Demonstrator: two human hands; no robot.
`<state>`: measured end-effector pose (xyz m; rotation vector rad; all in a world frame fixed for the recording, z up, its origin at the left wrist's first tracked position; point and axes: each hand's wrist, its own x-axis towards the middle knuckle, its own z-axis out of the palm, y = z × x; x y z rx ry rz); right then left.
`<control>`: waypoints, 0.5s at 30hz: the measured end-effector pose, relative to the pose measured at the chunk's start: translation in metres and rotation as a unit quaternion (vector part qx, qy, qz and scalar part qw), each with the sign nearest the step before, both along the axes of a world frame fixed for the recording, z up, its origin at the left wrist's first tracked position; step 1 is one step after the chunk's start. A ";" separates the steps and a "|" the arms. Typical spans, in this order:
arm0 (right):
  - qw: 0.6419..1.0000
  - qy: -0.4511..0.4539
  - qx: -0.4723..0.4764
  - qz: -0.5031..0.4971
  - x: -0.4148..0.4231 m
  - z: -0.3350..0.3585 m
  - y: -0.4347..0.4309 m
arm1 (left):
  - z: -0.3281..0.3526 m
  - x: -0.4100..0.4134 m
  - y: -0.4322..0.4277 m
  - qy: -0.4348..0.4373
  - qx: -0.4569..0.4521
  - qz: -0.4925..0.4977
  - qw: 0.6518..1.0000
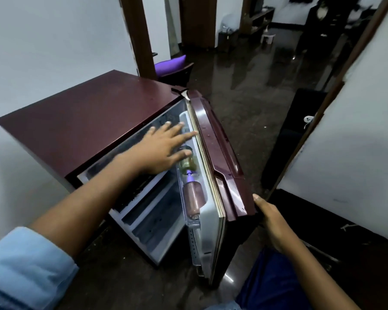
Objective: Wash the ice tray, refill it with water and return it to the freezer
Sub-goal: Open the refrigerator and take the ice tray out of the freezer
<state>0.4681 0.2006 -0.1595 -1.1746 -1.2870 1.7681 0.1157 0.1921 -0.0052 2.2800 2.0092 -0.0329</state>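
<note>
A maroon fridge (pixel 81 121) stands against the white wall with its door (pixel 220 153) swung partly open. My left hand (pixel 164 146) stretches flat, fingers spread and empty, across the top opening toward the freezer compartment. My right hand (pixel 271 222) grips the outer edge of the door. The ice tray is not visible; the hand and arm hide most of the freezer front. Bottles (pixel 192 195) lie in the door's clear shelf.
White shelves (pixel 148 211) show inside the fridge. A white wall panel with a wooden edge (pixel 345 142) stands close on the right. A purple cushion on a chair (pixel 173 63) lies behind the fridge. Dark glossy floor (pixel 244 90) stretches ahead toward furniture.
</note>
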 end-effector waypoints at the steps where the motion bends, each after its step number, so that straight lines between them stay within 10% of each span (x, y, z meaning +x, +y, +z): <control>1: 1.000 -0.024 0.003 -0.016 0.004 0.004 0.001 | -0.001 0.015 0.004 0.006 0.004 -0.032 0.999; 15: 0.880 -0.213 0.314 -0.286 0.038 0.090 -0.008 | 0.004 0.095 0.065 0.020 0.076 -0.196 0.977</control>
